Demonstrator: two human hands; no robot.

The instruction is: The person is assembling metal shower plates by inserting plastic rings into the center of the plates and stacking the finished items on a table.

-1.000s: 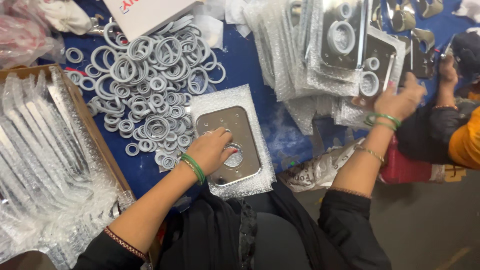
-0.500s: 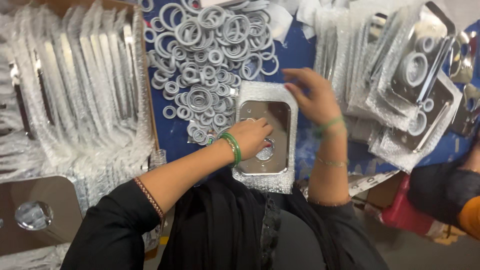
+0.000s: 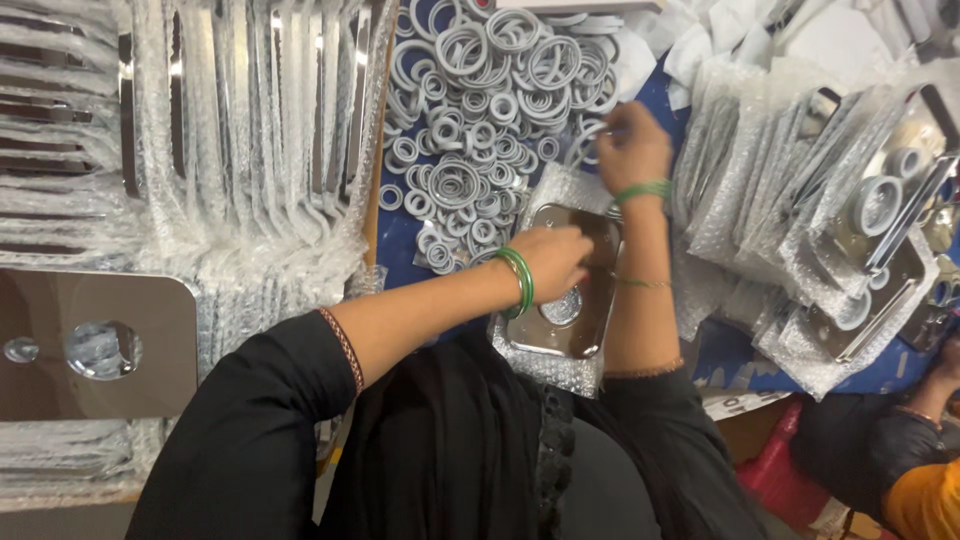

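One metal plate (image 3: pixel 570 300) — under left hand (image 3: pixel 555 262).

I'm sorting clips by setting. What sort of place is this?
Probably a small packing or assembly workshop: a heap of grey rings, rows of bubble-wrapped metal plates, and the left hand on a plate on bubble wrap.

Black garment, loose sleeves. Left sleeve (image 3: pixel 262 400) cuff has a red-and-gold patterned trim. Left hand (image 3: pixel 556 260): green bangle at the wrist. Right hand (image 3: pixel 632 148): green bangle too (plus a thin gold bracelet further down the forearm).
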